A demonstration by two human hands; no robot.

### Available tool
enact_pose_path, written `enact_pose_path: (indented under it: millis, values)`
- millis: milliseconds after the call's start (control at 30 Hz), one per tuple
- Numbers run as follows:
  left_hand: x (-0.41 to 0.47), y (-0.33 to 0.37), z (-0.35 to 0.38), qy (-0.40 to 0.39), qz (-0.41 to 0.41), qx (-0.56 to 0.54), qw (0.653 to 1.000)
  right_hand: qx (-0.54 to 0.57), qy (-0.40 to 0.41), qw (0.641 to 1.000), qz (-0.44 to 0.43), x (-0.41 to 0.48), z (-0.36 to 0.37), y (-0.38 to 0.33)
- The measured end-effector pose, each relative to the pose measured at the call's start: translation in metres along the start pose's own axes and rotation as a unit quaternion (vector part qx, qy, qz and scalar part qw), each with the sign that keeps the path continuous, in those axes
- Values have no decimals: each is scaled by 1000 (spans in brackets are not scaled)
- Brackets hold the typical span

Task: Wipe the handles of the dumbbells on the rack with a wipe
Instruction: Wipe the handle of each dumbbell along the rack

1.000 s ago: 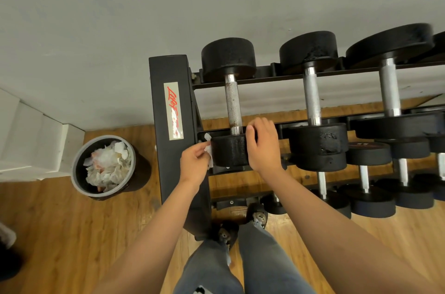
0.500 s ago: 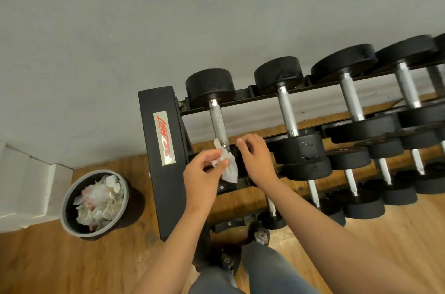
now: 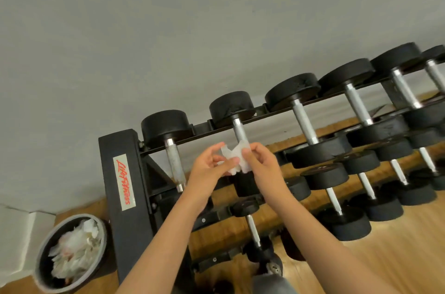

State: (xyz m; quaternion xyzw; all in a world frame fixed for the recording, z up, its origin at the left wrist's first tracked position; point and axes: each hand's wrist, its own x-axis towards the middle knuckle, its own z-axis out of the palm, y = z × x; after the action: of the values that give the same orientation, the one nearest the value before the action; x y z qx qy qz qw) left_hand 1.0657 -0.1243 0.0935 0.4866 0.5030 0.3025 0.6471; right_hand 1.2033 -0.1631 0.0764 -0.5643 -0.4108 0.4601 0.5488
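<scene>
Grey wall (image 3: 168, 29) fills the frame from 9 through 12 to 2 o'clock. Wood floor (image 3: 397, 245) runs along the bottom, widest at 4 o'clock.

Black dumbbell rack (image 3: 134, 233): end post stands at 7 o'clock, rails run up toward 3 o'clock. White label (image 3: 124, 183) with red lettering on the post.

Dumbbells on three tiers, black heads, metal handles. Top rail, nearest the post: first dumbbell (image 3: 175, 166), handle bare and in full view. Second dumbbell (image 3: 231, 106) lies just beside it at its 3 o'clock; the lower half of its handle is hidden behind the hands.

Round grey bin (image 3: 39, 272) on the floor at 7 o'clock, at the post's 8 o'clock, full of crumpled white paper (image 3: 74, 250).

Both forearms come up from 6 o'clock and meet just below frame centre. Left hand (image 3: 207, 168) pinches the wipe between thumb and fingertips. Right hand (image 3: 261, 166) grasps the wipe's other edge, fingers curled.

Wipe (image 3: 237, 159): small, white, crumpled, stretched between the two hands in front of the second dumbbell's handle. Cannot tell whether it touches the metal.
</scene>
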Motion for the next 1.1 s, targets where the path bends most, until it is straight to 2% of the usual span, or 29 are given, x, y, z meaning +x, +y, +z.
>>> enact_pose_path:
  millis: [67,267,467,800,933,1100]
  values:
    - [8,8,25,-20,-16,-13,1000,15,-8,1000,7,8,-27,-8]
    - [35,22,70,-63,-2,43,997,-14,-19,1000,-20,36,-91,-24]
    - [43,35,97,-81,-11,101,992,-48,-83,995,-28,62,-111,-33]
    - [41,49,63,-39,-1,47,998,-22,-75,997,21,92,-94,-39]
    - [48,52,44,-20,12,64,998,-13,-53,998,15,102,-85,-50]
    - [58,60,21,-61,14,76,995,-27,-11,1000,3,111,-78,-62]
